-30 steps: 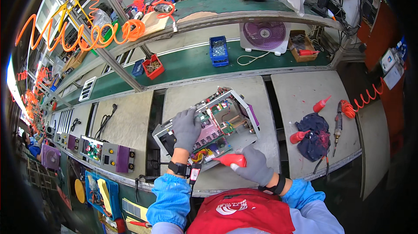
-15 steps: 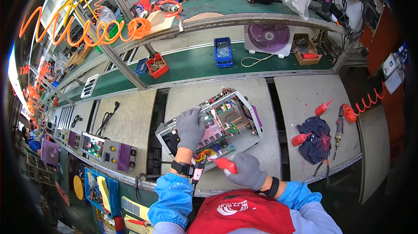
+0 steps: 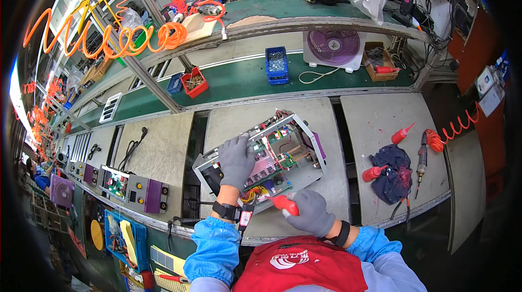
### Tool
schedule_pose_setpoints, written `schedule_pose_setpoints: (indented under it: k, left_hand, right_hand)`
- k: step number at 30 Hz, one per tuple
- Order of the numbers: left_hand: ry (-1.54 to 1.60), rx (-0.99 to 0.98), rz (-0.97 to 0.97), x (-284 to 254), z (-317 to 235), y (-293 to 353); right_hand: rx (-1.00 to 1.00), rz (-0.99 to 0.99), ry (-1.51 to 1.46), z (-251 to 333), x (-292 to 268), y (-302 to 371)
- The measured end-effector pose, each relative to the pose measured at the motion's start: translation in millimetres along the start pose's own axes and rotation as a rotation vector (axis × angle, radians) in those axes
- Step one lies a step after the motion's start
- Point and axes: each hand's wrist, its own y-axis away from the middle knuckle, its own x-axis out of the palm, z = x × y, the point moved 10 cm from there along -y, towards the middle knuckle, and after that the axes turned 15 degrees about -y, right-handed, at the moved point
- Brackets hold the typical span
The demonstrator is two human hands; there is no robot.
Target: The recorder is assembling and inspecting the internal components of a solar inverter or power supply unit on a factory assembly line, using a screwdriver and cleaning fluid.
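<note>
An opened metal machine chassis (image 3: 304,175) sits tilted on the work surface, with circuit boards, yellow and red wires and a purple end panel showing. My left hand (image 3: 236,161), in a grey glove, lies over its left side, fingers closed over the upper rail. Just off the chassis's near edge, my gloved right hand (image 3: 310,214) grips a red squeeze bottle (image 3: 284,203). Its nozzle points left toward the wire bundle (image 3: 254,193); whether the tip touches anything I cannot tell.
To the right lie a red-stained dark cloth (image 3: 391,169), two more red squeeze bottles (image 3: 402,133) and a power screwdriver (image 3: 422,159) on a coiled hose. Similar purple-sided units (image 3: 147,194) stand at left. Beyond are a blue bin (image 3: 277,66), a red bin (image 3: 194,83) and a fan (image 3: 333,47).
The bottle in my right hand has tipped slightly and its nozzle has shifted a little right, away from the wires. My left hand stays on the chassis.
</note>
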Motion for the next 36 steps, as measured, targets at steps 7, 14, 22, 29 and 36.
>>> schedule_pose_setpoints:
  k: [7, 14, 22, 29, 36]
  left_hand:
    - [-0.019, 0.001, -0.003, -2, -1, 2]
    - [-0.005, -0.002, -0.018, -6, -2, 6]
    - [0.002, -0.005, -0.018, -9, -6, 9]
    - [0.001, 0.011, -0.05, -20, -10, 12]
    - [0.004, 0.01, -0.02, -27, -15, 19]
  right_hand:
    - [-0.001, 0.024, 0.046, 1, -3, -2]
    - [-0.036, 0.062, -0.023, 16, 6, -4]
    - [-0.038, 0.144, 0.02, 15, 22, -2]
    - [-0.064, 0.036, 0.024, 22, 1, -2]
    - [-0.054, 0.012, 0.08, 14, -13, -11]
